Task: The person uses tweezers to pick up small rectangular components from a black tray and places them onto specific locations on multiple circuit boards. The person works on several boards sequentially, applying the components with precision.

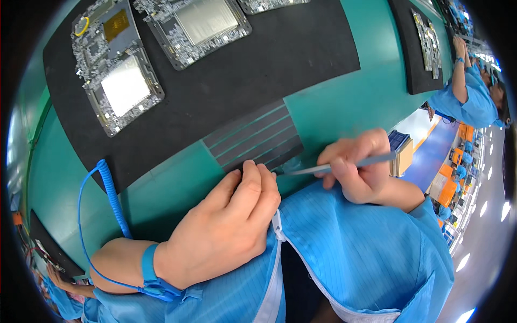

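Note:
My left hand (229, 229) wears a blue wrist strap (153, 272). Its fingers are bent and pressed together at the near edge of a sheet of dark grey strips (253, 134); whatever they pinch is hidden beneath them. In my right hand (358, 167) is a pair of slim metal tweezers (309, 170), held like a pen. Their tip points left and reaches close to my left fingertips. A small clear, film-like piece (292, 163) lies by the tip. The strips run in parallel rows with green gaps between them.
A black mat (226, 86) on the green table (350, 102) bears circuit boards (207, 21), (121, 86). A coiled blue cord (110, 194) runs to my wrist strap. Another board (427, 43) lies on a mat at right, near a co-worker in blue (468, 97). Boxes (401, 153) stand beyond the table edge.

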{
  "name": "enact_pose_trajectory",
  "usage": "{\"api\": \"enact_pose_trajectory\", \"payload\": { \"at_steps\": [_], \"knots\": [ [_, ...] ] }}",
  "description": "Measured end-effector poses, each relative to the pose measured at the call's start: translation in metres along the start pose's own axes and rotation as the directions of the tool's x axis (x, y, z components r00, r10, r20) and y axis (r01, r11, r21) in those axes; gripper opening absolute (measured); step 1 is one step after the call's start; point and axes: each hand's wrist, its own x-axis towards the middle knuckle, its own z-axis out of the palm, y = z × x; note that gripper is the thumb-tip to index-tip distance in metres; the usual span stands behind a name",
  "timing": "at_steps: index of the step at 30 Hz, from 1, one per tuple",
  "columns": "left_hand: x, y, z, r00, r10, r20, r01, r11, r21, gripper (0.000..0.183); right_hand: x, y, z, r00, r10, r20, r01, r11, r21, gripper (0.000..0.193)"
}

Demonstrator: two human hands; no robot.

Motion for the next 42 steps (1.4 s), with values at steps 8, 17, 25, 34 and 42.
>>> {"api": "enact_pose_trajectory", "payload": {
  "at_steps": [8, 17, 25, 34, 42],
  "knots": [
    [0.01, -0.021, -0.031, 0.979, -0.174, -0.104, 0.173, 0.985, -0.021, 0.04, 0.08, -0.028, -0.005, 0.913, 0.22, -0.343, -0.122, 0.951, 0.284, 0.015],
    [0.029, -0.079, -0.013, 0.9, -0.298, -0.317, 0.409, 0.83, 0.38, 0.039, 0.202, 0.015, -0.009, 0.941, 0.27, -0.204, -0.241, 0.958, 0.157, 0.025],
    [0.028, -0.08, -0.006, 0.909, -0.249, -0.334, 0.391, 0.788, 0.475, 0.028, 0.191, 0.016, 0.005, 0.921, 0.263, -0.289, -0.249, 0.965, 0.087, 0.022],
    [0.027, -0.082, -0.01, 0.922, -0.249, -0.296, 0.37, 0.792, 0.486, 0.027, 0.192, 0.018, 0.005, 0.944, 0.223, -0.242, -0.21, 0.975, 0.077, 0.02],
    [0.027, -0.082, -0.011, 0.925, -0.248, -0.288, 0.364, 0.797, 0.482, 0.028, 0.192, 0.019, 0.005, 0.945, 0.218, -0.245, -0.203, 0.975, 0.085, 0.019]
  ]
}}
